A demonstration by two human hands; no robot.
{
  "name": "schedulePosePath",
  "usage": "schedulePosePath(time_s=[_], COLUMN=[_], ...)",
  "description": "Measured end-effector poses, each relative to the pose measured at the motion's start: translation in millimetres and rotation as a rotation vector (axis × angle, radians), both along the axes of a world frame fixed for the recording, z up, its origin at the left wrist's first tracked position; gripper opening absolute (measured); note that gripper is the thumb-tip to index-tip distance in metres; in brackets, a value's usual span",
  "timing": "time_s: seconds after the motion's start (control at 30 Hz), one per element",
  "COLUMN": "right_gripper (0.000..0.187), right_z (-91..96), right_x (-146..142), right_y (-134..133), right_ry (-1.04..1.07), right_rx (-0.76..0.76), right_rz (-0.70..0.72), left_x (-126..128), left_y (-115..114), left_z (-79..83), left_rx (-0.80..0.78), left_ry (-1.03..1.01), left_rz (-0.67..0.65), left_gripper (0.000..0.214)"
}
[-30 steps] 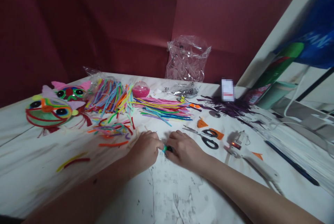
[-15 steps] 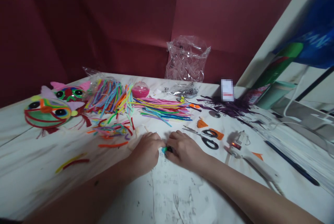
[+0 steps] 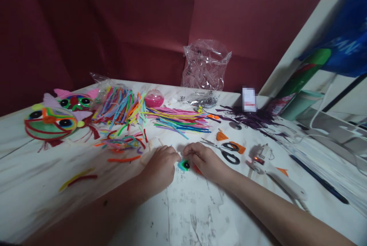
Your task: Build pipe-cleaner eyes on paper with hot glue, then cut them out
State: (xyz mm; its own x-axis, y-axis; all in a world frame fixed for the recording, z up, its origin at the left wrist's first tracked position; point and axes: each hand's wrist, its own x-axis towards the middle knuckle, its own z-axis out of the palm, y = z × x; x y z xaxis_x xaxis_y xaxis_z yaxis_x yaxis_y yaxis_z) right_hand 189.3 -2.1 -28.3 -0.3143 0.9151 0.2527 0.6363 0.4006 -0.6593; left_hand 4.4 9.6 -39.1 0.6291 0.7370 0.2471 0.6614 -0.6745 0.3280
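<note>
Between my hands is a small pipe-cleaner eye (image 3: 184, 165), ringed in blue and green with a black centre. It seems to belong to a craft piece mostly hidden by my fingers; a bit of orange-red shows under my right palm. My left hand (image 3: 162, 165) is closed, its thumb and fingers gripping the piece's left side. My right hand (image 3: 205, 162) curls its fingers at the upper right of the eye; what the fingertips pinch is hidden. Under both hands lies a white sheet with writing (image 3: 186, 207). Black-handled scissors (image 3: 231, 157) lie just right of my right hand.
A hot glue gun (image 3: 282, 179) with a glowing red light lies at right. Two pipe-cleaner fish-like faces (image 3: 50, 123) rest at left. Many loose pipe cleaners (image 3: 180, 118), a pink-filled dome container (image 3: 155, 99) and dark purple strands (image 3: 252, 118) line the back.
My right thumb and fingers have shifted up off the eye, so more of its blue-green ring now shows. My left hand has hardly moved.
</note>
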Motion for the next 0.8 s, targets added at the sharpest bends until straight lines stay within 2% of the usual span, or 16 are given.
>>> schedulePosePath(time_s=[0.17,0.23,0.33,0.4,0.5,0.6,0.8], right_gripper=[0.034,0.03,0.018,0.012,0.016,0.022,0.027], right_z=[3.9,3.7,6.0,8.8,11.8,12.8,14.8], right_x=[-6,-5,0,6,14,20,26], right_y=[-5,-4,2,8,15,19,22], right_ry=[-0.057,0.042,0.299,0.43,0.583,0.66,0.688], right_rx=[0.059,0.035,0.017,0.014,0.002,0.014,0.0], right_rz=[0.131,0.073,-0.104,-0.17,-0.227,-0.253,-0.249], left_x=[0,0,0,1,1,1,-2], left_y=[1,1,2,1,0,1,6], left_z=[-0.3,0.2,0.8,1.0,0.9,0.3,1.6], left_rx=[-0.012,-0.01,-0.008,-0.007,-0.006,0.004,0.039], left_ry=[-0.068,-0.064,-0.056,-0.06,-0.084,-0.132,-0.213], left_rz=[0.084,0.077,0.08,0.083,0.075,0.092,0.126], left_gripper=[0.026,0.023,0.023,0.023,0.023,0.019,0.017])
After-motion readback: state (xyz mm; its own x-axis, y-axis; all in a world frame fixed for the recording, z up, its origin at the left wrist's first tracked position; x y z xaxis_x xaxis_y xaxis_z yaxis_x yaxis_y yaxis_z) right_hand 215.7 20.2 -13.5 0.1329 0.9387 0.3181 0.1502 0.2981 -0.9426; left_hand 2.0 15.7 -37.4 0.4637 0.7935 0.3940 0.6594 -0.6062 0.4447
